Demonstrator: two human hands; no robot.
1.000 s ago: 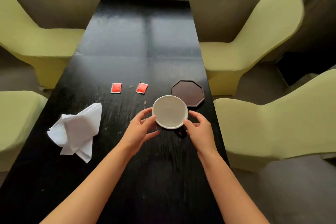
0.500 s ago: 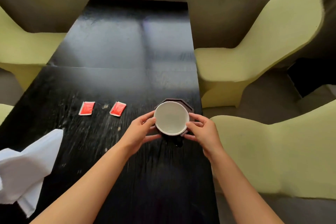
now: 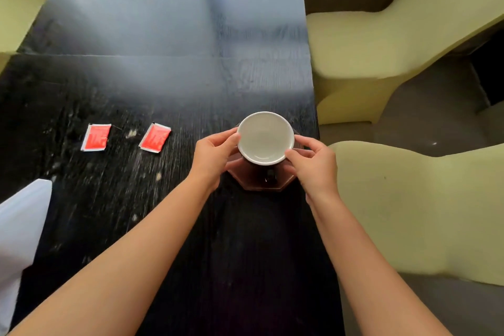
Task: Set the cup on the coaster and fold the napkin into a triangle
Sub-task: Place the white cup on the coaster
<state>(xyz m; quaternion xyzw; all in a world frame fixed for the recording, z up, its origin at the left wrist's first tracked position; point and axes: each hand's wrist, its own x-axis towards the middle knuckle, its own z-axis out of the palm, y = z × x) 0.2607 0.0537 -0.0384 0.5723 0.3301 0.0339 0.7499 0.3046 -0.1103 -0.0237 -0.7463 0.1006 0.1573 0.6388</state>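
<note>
cup (image 3: 266, 138): white inside, dark outside, empty; stood over brown octagonal coaster (image 3: 246, 181) near right edge of black table (image 3: 169, 35); whether seated flat or a touch above, could not tell. handle pointed toward wearer.
left hand (image 3: 215, 154): closed on cup's left rim and wall, fingertips pinching.
right hand (image 3: 313, 163): closed on cup's right rim, thumb and forefinger at lip.
napkin (image 3: 20, 226): white, crumpled, unfolded, at far left of view, well apart from cup, partly cut off by frame.
two red sachets (image 3: 96, 137) and (image 3: 155, 136): flat on table between napkin and cup, not part of task.
pale green chairs (image 3: 409, 213): beside table's right edge.

risks judged from this position:
- coaster lay close to table's right edge; sideways push on release likely to slide it toward drop.
- rim-only pinch gave little control of tilt; uneven letting go could rock cup off centre.
- coaster's far side hidden beneath cup, so centring unconfirmed.
- reach across for napkin might brush sachets.
</note>
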